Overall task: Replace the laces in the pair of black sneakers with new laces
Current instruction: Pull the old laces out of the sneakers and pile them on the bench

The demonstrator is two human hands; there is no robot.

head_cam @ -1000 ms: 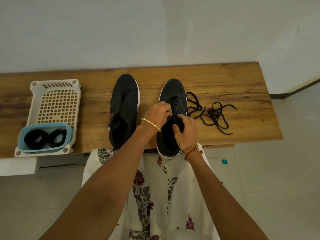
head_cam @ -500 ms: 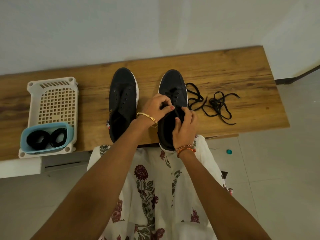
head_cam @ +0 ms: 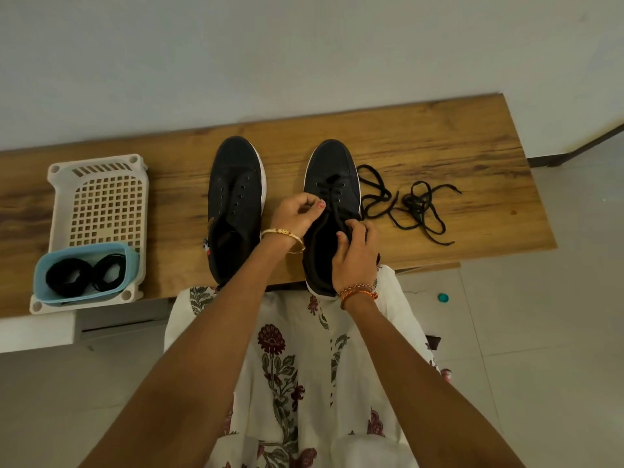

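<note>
Two black sneakers stand side by side on a wooden bench (head_cam: 456,143), toes pointing away from me. The left sneaker (head_cam: 236,201) has bare eyelets and no lace. The right sneaker (head_cam: 332,177) has a black lace (head_cam: 334,197) through its front eyelets. My left hand (head_cam: 297,214) pinches one part of that lace at the shoe's left side. My right hand (head_cam: 356,255) pinches the lace over the shoe's opening and covers the tongue. A loose tangled black lace (head_cam: 410,204) lies on the bench right of the shoes.
A white perforated basket (head_cam: 101,194) sits at the bench's left end. Inside its near end is a light blue tub (head_cam: 44,268) holding two coiled black laces (head_cam: 82,275). A wall runs behind the bench. A small teal cap (head_cam: 443,297) lies on the tiled floor.
The view has shifted a little. My fingers have worked down the right sneaker's lace, with my left hand now slightly clear of the eyelets.
</note>
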